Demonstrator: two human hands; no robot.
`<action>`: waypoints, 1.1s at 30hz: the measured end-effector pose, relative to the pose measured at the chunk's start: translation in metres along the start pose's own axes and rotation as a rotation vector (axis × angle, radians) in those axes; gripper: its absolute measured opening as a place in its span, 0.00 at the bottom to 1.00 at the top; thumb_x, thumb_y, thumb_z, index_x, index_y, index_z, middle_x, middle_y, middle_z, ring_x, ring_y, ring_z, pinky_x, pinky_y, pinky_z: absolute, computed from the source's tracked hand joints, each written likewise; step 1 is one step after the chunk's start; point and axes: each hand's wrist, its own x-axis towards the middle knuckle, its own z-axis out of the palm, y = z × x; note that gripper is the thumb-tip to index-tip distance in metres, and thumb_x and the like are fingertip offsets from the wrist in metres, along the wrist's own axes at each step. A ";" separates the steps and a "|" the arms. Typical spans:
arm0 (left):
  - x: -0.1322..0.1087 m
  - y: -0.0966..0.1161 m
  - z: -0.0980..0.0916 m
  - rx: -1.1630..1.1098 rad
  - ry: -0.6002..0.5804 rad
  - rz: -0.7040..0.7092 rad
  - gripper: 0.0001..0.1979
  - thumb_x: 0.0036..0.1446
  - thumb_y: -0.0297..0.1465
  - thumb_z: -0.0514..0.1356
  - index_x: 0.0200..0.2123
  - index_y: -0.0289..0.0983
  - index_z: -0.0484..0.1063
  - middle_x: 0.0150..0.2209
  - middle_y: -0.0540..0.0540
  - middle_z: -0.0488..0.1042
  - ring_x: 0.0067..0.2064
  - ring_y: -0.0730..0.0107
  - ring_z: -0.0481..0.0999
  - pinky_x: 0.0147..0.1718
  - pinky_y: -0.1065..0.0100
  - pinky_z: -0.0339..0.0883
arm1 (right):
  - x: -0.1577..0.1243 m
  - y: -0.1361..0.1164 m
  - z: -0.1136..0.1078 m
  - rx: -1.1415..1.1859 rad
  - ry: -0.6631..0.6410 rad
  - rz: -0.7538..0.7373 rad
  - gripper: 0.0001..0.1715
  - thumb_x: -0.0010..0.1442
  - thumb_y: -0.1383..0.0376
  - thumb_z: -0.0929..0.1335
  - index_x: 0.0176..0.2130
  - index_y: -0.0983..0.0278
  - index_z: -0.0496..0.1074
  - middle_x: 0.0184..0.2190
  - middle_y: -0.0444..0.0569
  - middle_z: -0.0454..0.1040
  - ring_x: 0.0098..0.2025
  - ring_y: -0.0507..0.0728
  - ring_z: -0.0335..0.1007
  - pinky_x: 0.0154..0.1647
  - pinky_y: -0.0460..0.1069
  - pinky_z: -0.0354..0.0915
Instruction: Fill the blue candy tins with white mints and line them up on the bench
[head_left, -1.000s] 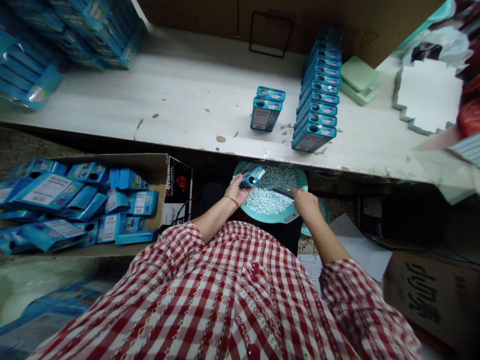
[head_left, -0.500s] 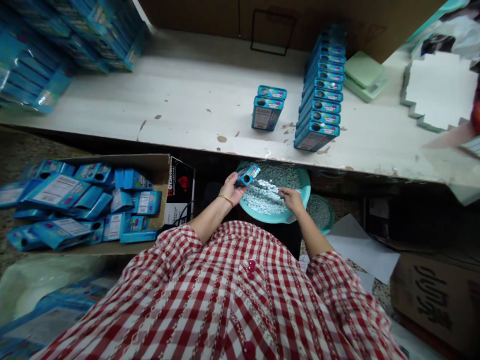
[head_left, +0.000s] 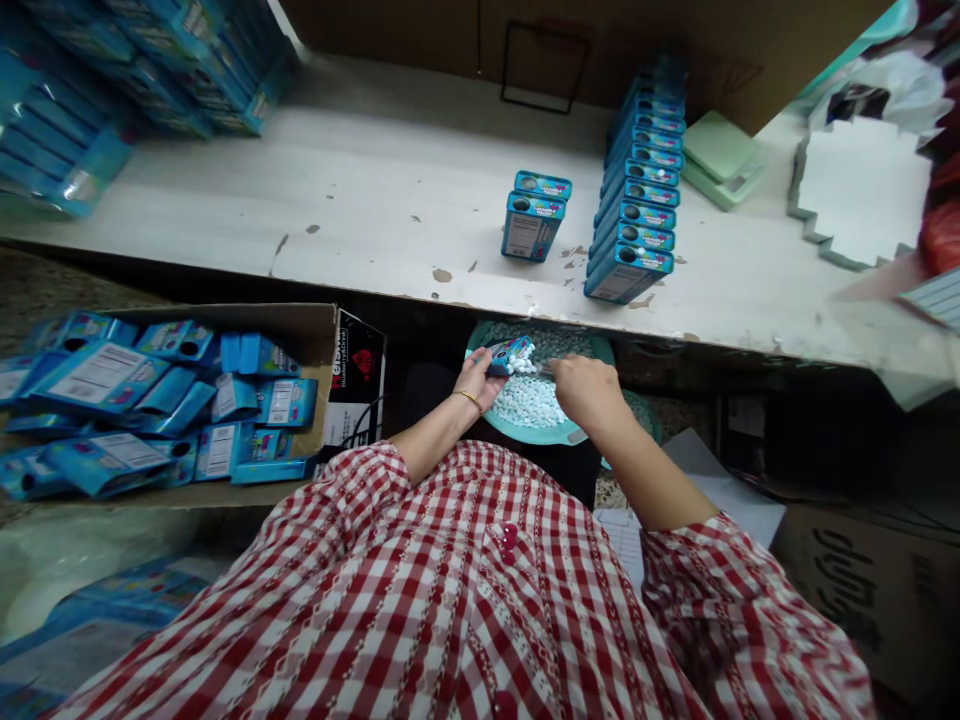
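Left hand [head_left: 474, 385] grips a flat blue tin [head_left: 510, 355] above oval white candies [head_left: 526, 402].

Left hand [head_left: 476, 382] palm up, fingers curled, gripping. Right hand [head_left: 589, 392] knuckles up, closed in a pinch, just beside it. Left forearm [head_left: 431, 432] and right forearm [head_left: 645, 470] angled inward, converging.

Head camera looks forward and down at the hands [head_left: 477, 382] [head_left: 587, 392].

The person's shirt [head_left: 420, 590] is red-and-white gingham with red buttons [head_left: 510, 537]. A teal basin [head_left: 559, 435] holds pale blue-white candies [head_left: 529, 402], the tin [head_left: 510, 355] above them is bright blue, and the desk [head_left: 375, 200] is white, chipped brown.
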 end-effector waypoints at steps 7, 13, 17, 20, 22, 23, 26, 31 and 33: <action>-0.004 0.005 -0.003 0.010 0.004 0.004 0.08 0.58 0.27 0.60 0.40 0.40 0.64 0.31 0.51 0.72 0.29 0.75 0.74 0.33 0.67 0.71 | -0.021 0.011 -0.006 -0.043 0.043 0.019 0.22 0.63 0.70 0.57 0.48 0.62 0.74 0.43 0.58 0.75 0.43 0.59 0.73 0.37 0.47 0.64; -0.021 0.018 -0.004 0.220 -0.088 0.141 0.13 0.53 0.26 0.64 0.41 0.40 0.67 0.29 0.52 0.72 0.25 0.77 0.71 0.30 0.70 0.70 | -0.031 0.059 0.028 0.100 0.105 0.217 0.25 0.62 0.67 0.58 0.55 0.53 0.70 0.49 0.51 0.75 0.43 0.59 0.73 0.39 0.49 0.65; -0.032 0.027 -0.003 0.183 -0.082 0.079 0.09 0.54 0.27 0.63 0.38 0.38 0.66 0.27 0.52 0.71 0.25 0.78 0.71 0.27 0.74 0.70 | -0.025 0.071 0.055 0.254 0.165 0.227 0.24 0.62 0.65 0.58 0.52 0.56 0.73 0.47 0.52 0.77 0.44 0.61 0.73 0.42 0.51 0.66; -0.050 0.040 0.005 0.161 -0.195 0.063 0.10 0.53 0.29 0.64 0.38 0.38 0.67 0.29 0.52 0.72 0.26 0.78 0.72 0.25 0.76 0.70 | -0.018 0.075 0.070 0.492 0.317 0.176 0.22 0.61 0.64 0.59 0.49 0.59 0.76 0.44 0.51 0.78 0.43 0.59 0.74 0.43 0.50 0.66; -0.059 0.052 0.020 0.160 -0.285 0.068 0.11 0.53 0.31 0.65 0.38 0.38 0.68 0.30 0.52 0.73 0.26 0.79 0.73 0.26 0.76 0.71 | -0.014 0.078 0.078 0.656 0.425 0.136 0.22 0.60 0.63 0.60 0.47 0.60 0.77 0.41 0.50 0.79 0.41 0.58 0.74 0.43 0.49 0.66; -0.060 0.059 0.030 0.162 -0.317 0.071 0.11 0.54 0.31 0.64 0.39 0.38 0.68 0.31 0.51 0.73 0.27 0.78 0.73 0.27 0.75 0.72 | -0.012 0.079 0.082 0.719 0.466 0.125 0.22 0.59 0.63 0.60 0.46 0.61 0.77 0.39 0.50 0.80 0.39 0.57 0.75 0.42 0.49 0.66; -0.049 0.081 0.066 0.184 -0.342 0.047 0.09 0.56 0.31 0.62 0.41 0.37 0.69 0.30 0.49 0.74 0.28 0.75 0.75 0.28 0.73 0.74 | -0.011 0.079 0.093 0.812 0.498 0.119 0.23 0.58 0.61 0.60 0.45 0.62 0.78 0.36 0.51 0.80 0.36 0.57 0.75 0.39 0.49 0.66; -0.001 0.106 0.115 0.210 -0.301 -0.006 0.12 0.58 0.31 0.61 0.45 0.33 0.70 0.29 0.46 0.73 0.29 0.72 0.76 0.29 0.72 0.75 | -0.018 0.074 0.113 0.844 0.405 0.162 0.25 0.56 0.59 0.59 0.45 0.63 0.78 0.32 0.53 0.80 0.33 0.58 0.74 0.37 0.49 0.66; 0.014 0.111 0.125 0.206 -0.308 -0.006 0.14 0.60 0.33 0.59 0.47 0.32 0.69 0.30 0.45 0.74 0.30 0.71 0.77 0.30 0.72 0.76 | -0.021 0.072 0.120 0.854 0.380 0.186 0.26 0.56 0.58 0.59 0.45 0.64 0.78 0.32 0.53 0.80 0.33 0.59 0.74 0.37 0.50 0.66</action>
